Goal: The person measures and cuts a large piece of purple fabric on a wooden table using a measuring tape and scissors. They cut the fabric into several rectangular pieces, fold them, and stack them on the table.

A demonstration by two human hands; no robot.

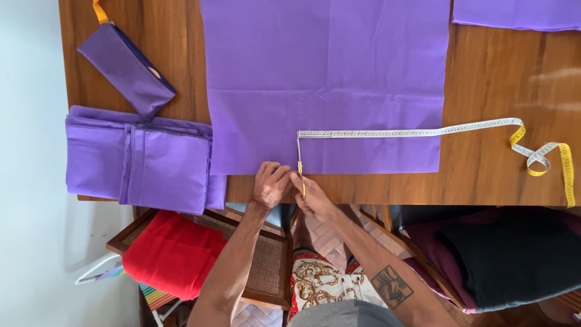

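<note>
A large sheet of purple fabric (327, 85) lies flat on the wooden table (502, 91). A white measuring tape (411, 131) runs across its lower part and curls, showing its yellow side, at the right. My right hand (311, 197) grips gold-handled scissors (300, 175) at the fabric's near edge, the blades pointing away from me along a cut that reaches the tape's end. My left hand (271, 183) rests with its fingers curled on the fabric edge just left of the scissors.
A folded stack of purple cloth (139, 158) overhangs the table's left front edge. A purple pouch with a yellow strap (126, 66) lies behind it. More purple fabric (517, 13) sits at the far right. Red cloth (172, 251) lies on a cane chair (266, 266); dark cloth (508, 254) at right.
</note>
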